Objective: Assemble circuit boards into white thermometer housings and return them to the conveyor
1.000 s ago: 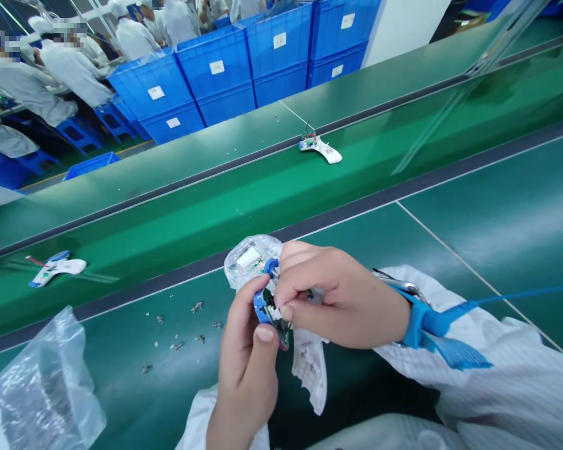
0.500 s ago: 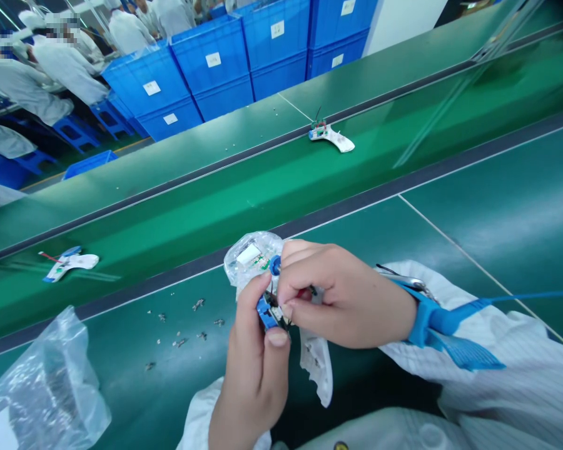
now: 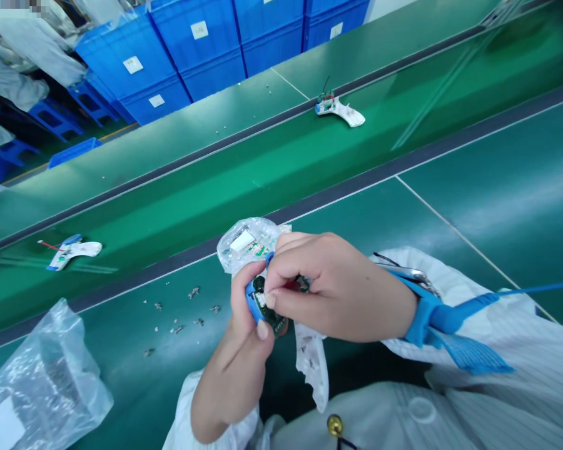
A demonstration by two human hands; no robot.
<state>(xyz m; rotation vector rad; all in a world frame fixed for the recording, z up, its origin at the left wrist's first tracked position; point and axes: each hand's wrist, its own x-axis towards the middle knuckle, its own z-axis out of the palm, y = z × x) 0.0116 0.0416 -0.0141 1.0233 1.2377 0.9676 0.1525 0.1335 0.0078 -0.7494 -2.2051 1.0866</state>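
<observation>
My left hand (image 3: pixel 244 337) is closed around the blue head of a handheld device housing, its thumb and forefinger on either side. A dark green circuit board (image 3: pixel 278 322) sits at that head, beside a small white part. The white handle (image 3: pixel 312 369) of the housing hangs down below my hands. My right hand (image 3: pixel 328 287) is closed over the board with thumb and forefinger pinched at the white part; what lies between the fingertips is mostly hidden. A small blue round piece (image 3: pixel 269 257) shows behind its fingers. A clear bag of circuit boards (image 3: pixel 251 240) lies just beyond.
Small metal parts (image 3: pixel 176 329) are scattered on the green table to the left, near a large clear bag (image 3: pixel 47 381). On the conveyor (image 3: pixel 206 187) lie two white housings (image 3: pixel 82 249) (image 3: pixel 347 114). Blue crates (image 3: pixel 197 50) and seated people are behind. A blue strap (image 3: pixel 450 325) and cord run from my right wrist.
The camera view has shifted slightly. The device in my left hand has turned so more of the green board shows, while my right fingers stay pinched at it.
</observation>
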